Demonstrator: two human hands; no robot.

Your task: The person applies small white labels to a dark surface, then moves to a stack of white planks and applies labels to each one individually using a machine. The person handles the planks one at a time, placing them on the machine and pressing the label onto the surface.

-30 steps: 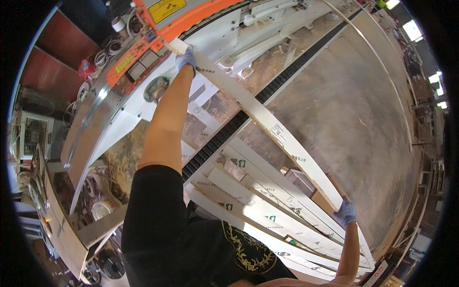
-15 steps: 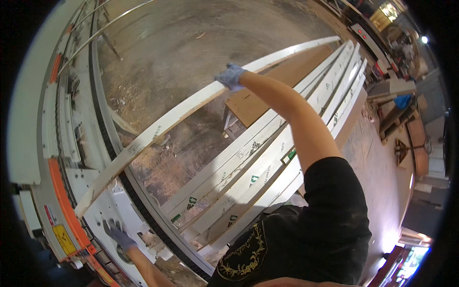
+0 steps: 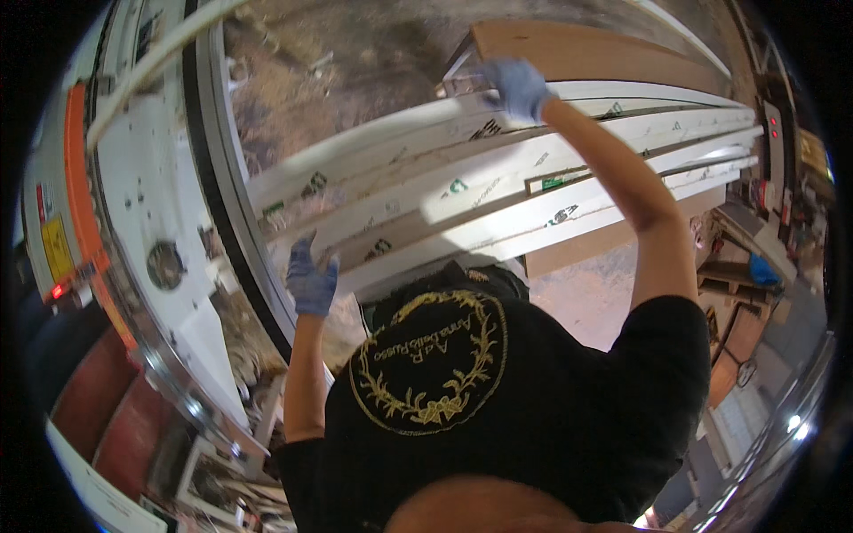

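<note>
Both my hands wear blue-grey gloves. My left hand [image 3: 312, 281] has its thumb and fingers apart. It is beside the near-left ends of several long white printed profile strips [image 3: 418, 197], holding nothing that I can see. My right hand [image 3: 521, 89] reaches across the strips to the far edge of the stack. Its fingers look stretched out and are a little blurred. I cannot tell whether it touches the farthest strip. The strips lie side by side, running from the machine's edge toward the far right.
On the left stands a long white machine bed [image 3: 147, 191] with an orange rail [image 3: 82, 169] and a dark-edged metal track [image 3: 233, 182]. A brown board [image 3: 577, 49] lies beyond the strips. A pale bar [image 3: 169, 58] crosses the upper left. Wooden pieces [image 3: 729, 266] are stacked at right.
My right hand has let go of the long white strip it held across the machine. My left hand has moved from the machine bed to the strips' ends. The view has turned.
</note>
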